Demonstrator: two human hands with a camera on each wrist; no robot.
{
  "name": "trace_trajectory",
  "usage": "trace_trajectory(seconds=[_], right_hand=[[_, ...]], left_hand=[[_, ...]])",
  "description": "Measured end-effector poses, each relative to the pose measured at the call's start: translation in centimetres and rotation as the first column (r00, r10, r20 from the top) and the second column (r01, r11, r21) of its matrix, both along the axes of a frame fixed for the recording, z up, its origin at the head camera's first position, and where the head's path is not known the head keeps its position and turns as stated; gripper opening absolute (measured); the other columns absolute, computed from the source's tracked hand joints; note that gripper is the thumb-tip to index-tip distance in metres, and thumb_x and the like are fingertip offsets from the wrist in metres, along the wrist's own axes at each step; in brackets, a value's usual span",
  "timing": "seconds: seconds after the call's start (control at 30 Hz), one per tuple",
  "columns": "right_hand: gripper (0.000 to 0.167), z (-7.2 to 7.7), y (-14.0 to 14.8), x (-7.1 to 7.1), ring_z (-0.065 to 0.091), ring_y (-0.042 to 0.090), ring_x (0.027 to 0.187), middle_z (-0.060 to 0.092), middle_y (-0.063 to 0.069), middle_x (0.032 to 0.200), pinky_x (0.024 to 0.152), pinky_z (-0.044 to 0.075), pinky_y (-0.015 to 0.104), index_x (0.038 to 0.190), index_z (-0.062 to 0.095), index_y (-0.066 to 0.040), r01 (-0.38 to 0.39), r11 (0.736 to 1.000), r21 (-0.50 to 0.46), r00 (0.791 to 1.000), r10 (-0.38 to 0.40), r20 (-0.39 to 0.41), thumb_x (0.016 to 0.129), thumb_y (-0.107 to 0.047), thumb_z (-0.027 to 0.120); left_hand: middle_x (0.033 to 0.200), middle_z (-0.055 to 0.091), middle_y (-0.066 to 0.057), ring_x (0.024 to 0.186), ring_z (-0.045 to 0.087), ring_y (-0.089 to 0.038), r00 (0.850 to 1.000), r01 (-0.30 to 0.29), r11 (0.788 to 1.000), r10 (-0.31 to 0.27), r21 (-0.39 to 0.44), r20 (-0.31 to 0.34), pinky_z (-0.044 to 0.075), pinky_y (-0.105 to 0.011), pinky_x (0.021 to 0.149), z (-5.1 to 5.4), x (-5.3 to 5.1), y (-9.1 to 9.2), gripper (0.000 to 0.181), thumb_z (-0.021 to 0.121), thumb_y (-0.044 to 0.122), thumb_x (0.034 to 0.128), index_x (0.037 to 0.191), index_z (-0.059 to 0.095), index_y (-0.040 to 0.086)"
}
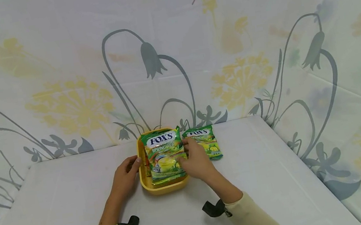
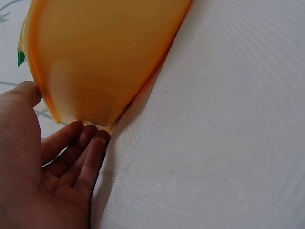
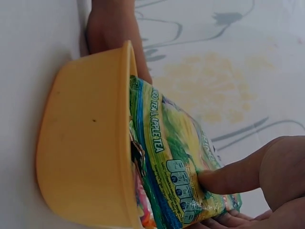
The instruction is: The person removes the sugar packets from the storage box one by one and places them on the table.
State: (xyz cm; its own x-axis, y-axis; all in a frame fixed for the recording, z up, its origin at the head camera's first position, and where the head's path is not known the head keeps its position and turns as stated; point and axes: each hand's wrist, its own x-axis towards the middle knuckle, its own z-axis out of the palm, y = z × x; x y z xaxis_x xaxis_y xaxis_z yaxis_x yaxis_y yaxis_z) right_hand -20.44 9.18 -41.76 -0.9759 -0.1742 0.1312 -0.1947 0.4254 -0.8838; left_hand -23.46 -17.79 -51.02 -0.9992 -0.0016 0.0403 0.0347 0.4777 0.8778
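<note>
Fox's packet (image 1: 163,155), glossy green and yellow, in the right hand's (image 1: 197,160) pinch grip, left hand (image 1: 124,179) loose.

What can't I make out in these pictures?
Inside of the yellow tub: head view, mostly covered by the pinched green pack; a reddish wrapper peeks out.
Left part of the green pack beside the tub: head view, behind the right hand.
Right hand's fingers: right wrist view, partly behind the pinched pack and cut off by the bottom edge.
Pinched pack's finest print: right wrist view, too small.
</note>
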Motion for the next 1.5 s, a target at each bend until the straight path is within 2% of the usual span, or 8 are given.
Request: trace_trajectory(seconds=[0.23,0.5,0.93,1.17,1.33,1.5], right_hand=[[0.046,0.5,1.1,-0.5,0.07,0.035,0.116,0.069,0.024,0.13,0.095,0.062,0.046,0.138,0.049,0.007,0.028,0.999,-0.04,1.0,-0.029,-0.011,0.096,0.002,0.068],[0.046,1.5,2.5,-0.8,0.072,0.033,0.113,0.07,0.024,0.128,0.09,0.063,0.041,0.138,0.049,0.008,0.07,0.993,-0.1,0.997,-0.069,0.015,0.095,0.006,0.066],[0.051,2.2,5.5,-2.0,0.07,0.039,0.119,0.068,0.029,0.131,0.091,0.062,0.044,0.142,0.046,0.009,0.142,0.984,-0.105,0.99,-0.139,0.031,0.095,0.007,0.065],[0.052,2.2,6.9,-2.6,0.069,0.039,0.119,0.066,0.03,0.133,0.085,0.06,0.036,0.147,0.043,0.008,0.147,0.976,-0.159,0.988,-0.137,0.071,0.098,0.005,0.063],[0.053,2.3,8.1,-2.7,0.067,0.037,0.113,0.066,0.029,0.126,0.078,0.054,0.031,0.15,0.041,0.008,0.161,0.971,-0.177,0.986,-0.15,0.077,0.1,0.004,0.061],[0.05,2.0,9.2,-3.1,0.067,0.035,0.108,0.066,0.03,0.124,0.076,0.054,0.028,0.148,0.043,0.007,0.186,0.966,-0.177,0.981,-0.172,0.089,0.102,0.002,0.061]], left_hand=[[0.142,0.064,-0.021,0.123,0.068,-0.036,1.0,0.001,1.0,-0.001,-0.005,0.003,0.053,-0.054,0.108,0.1,0.2,0.0,0.067,0.049,0.055,0.1101,0.151,0.054,0.003],[0.144,0.064,-0.02,0.124,0.067,-0.035,1.0,0.014,1.0,-0.014,0.0,-0.007,0.053,-0.054,0.109,-0.2,-0.1,-0.2,0.069,0.049,0.058,0.1097,0.151,0.054,0.004],[0.145,0.062,-0.021,0.127,0.066,-0.036,1.0,0.011,1.0,-0.011,0.001,0.005,0.051,-0.054,0.112,0.0,0.1,-0.1,0.062,0.049,0.05,0.1119,0.152,0.053,0.003],[0.146,0.062,-0.021,0.127,0.066,-0.036,1.0,0.002,1.0,-0.002,0.002,0.009,0.051,-0.053,0.112,0.0,0.0,-0.1,0.061,0.049,0.049,0.112,0.151,0.054,0.002],[0.146,0.062,-0.021,0.127,0.066,-0.036,1.0,0.006,1.0,-0.006,-0.001,0.006,0.051,-0.053,0.112,0.0,0.0,-0.1,0.061,0.049,0.049,0.1122,0.151,0.054,0.002],[0.147,0.061,-0.021,0.127,0.065,-0.036,1.0,0.013,1.0,-0.013,-0.006,0.006,0.051,-0.053,0.112,-0.1,-0.1,-0.2,0.061,0.049,0.049,0.1122,0.152,0.053,0.002]])
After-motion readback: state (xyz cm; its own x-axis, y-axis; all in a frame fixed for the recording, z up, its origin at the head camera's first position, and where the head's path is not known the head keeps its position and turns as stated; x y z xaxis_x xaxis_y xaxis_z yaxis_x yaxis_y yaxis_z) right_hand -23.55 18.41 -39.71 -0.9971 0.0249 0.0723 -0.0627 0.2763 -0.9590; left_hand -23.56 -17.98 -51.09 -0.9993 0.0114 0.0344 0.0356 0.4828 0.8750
